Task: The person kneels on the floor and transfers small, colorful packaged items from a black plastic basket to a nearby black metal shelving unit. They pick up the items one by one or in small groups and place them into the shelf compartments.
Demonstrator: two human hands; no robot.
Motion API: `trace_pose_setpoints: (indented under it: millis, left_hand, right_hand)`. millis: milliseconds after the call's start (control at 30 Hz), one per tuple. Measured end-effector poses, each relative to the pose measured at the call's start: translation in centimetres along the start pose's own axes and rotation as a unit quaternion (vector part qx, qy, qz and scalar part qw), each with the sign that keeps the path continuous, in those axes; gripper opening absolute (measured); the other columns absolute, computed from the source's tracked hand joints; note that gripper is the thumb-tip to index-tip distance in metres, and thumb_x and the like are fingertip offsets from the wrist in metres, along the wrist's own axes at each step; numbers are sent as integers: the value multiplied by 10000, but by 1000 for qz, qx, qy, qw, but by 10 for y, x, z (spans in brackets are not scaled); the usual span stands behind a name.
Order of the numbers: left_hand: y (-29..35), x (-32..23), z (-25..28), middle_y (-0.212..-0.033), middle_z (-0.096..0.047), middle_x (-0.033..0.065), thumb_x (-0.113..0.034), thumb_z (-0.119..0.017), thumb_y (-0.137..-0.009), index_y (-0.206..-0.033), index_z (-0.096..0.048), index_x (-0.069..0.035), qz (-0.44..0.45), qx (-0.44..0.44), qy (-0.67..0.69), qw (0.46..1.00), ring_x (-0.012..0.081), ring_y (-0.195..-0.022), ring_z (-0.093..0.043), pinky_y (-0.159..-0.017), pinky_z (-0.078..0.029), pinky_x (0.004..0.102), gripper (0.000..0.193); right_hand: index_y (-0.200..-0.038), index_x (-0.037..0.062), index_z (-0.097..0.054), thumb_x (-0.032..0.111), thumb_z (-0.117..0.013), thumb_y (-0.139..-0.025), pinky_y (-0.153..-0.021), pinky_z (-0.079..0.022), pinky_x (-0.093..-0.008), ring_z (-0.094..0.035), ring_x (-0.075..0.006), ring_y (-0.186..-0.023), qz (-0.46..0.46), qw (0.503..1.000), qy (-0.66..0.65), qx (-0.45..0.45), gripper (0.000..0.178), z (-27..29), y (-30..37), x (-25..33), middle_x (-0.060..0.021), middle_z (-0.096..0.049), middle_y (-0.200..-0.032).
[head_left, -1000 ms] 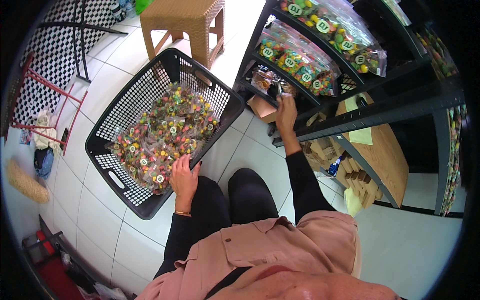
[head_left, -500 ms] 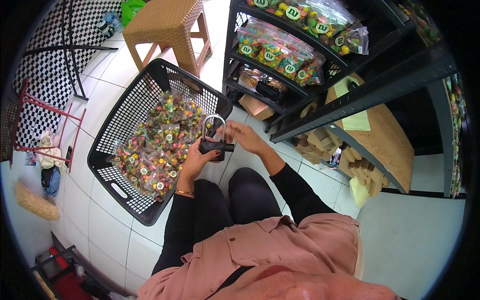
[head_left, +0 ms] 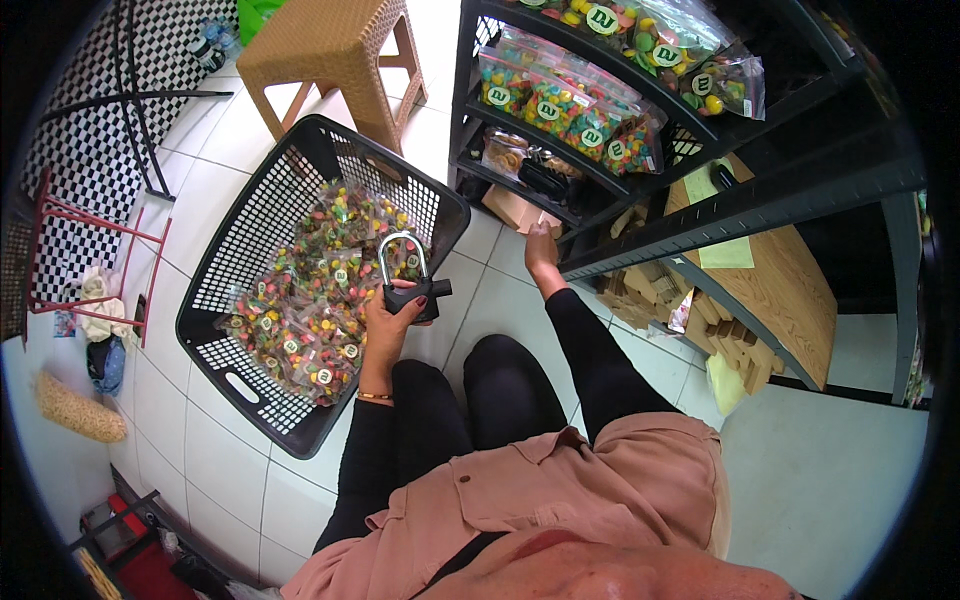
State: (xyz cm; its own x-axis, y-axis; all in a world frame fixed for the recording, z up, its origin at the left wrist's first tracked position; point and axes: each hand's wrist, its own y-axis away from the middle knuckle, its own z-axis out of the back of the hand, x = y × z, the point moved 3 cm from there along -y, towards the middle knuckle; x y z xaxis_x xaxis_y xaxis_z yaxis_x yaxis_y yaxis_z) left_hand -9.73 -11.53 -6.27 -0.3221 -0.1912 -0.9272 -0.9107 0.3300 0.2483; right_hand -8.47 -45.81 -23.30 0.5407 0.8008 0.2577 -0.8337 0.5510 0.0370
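Note:
My left hand (head_left: 388,325) is closed around a black padlock (head_left: 412,298) with a silver U-shaped shackle standing up from its body. The padlock is above the right side of a black plastic basket (head_left: 238,385), near my knees. Inside the basket lie many small clear bags of colourful sweets (head_left: 300,300) with round labels. My right hand (head_left: 541,250) reaches forward to the near edge of a brown cardboard box (head_left: 515,208) under the lowest shelf. Its fingers are bunched and partly hidden against the box, so I cannot make out their grip.
A black shelf rack (head_left: 640,190) holds larger bags of sweets (head_left: 570,110). Beyond the basket stands a brown woven-look stool (head_left: 310,50). To the right are a wooden board (head_left: 790,290) and folded cardboard pieces (head_left: 735,345). A red metal frame (head_left: 100,235) stands left.
My right hand has left the padlock's side and moved forward and right to the cardboard box. My left hand still holds the padlock, now tilted slightly and a little further left.

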Motion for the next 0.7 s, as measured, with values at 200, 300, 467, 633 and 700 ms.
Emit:
trace_pose_setpoints:
  millis: [200, 300, 467, 633, 700]
  left_hand:
    - [1, 2, 1, -932, -653, 91, -70, -736, -818, -1047, -567, -12, -13, -6, -11, 1000, 162, -765, -664, -650, -605, 336, 290]
    - [1, -1, -3, -930, -652, 91, -69, -734, -819, -1047, -566, -9, -11, -4, -13, 1000, 161, -767, -664, -652, -605, 333, 290]
    - [2, -3, -3, -930, -653, 93, -68, -731, -821, -1046, -567, -9, -19, -6, -24, 1000, 161, -772, -666, -650, -603, 327, 284]
    - [1, 1, 0, -925, -654, 92, -63, -735, -815, -1039, -571, -8, -15, -11, -21, 1000, 164, -773, -667, -656, -602, 328, 283]
    - [2, 0, 1, -916, -654, 87, -59, -735, -811, -1032, -575, -10, -15, -17, -29, 999, 161, -773, -665, -662, -600, 327, 278]
  right_hand:
    - [-976, 2, -548, 41, -479, -899, -816, -448, -477, -545, -413, -960, 73, 966, -215, -122, 111, 10, 54, 5, -207, -524, -1015]
    - [-950, 13, -560, 58, -507, -907, -803, -451, -451, -553, -387, -934, 64, 961, -249, -103, 82, -6, 83, 5, -188, -532, -976]
    - [-910, 8, -566, 75, -535, -911, -779, -445, -419, -552, -348, -895, 44, 941, -311, -123, 74, -27, 110, 12, -164, -547, -919]
    - [-900, 6, -602, 87, -533, -906, -805, -433, -429, -537, -351, -903, -34, 938, -304, -164, 107, -35, 80, 9, -173, -557, -940]
    - [-932, -8, -592, 80, -518, -918, -839, -431, -432, -529, -368, -937, -45, 946, -279, -158, 116, -37, 61, 14, -188, -532, -971]
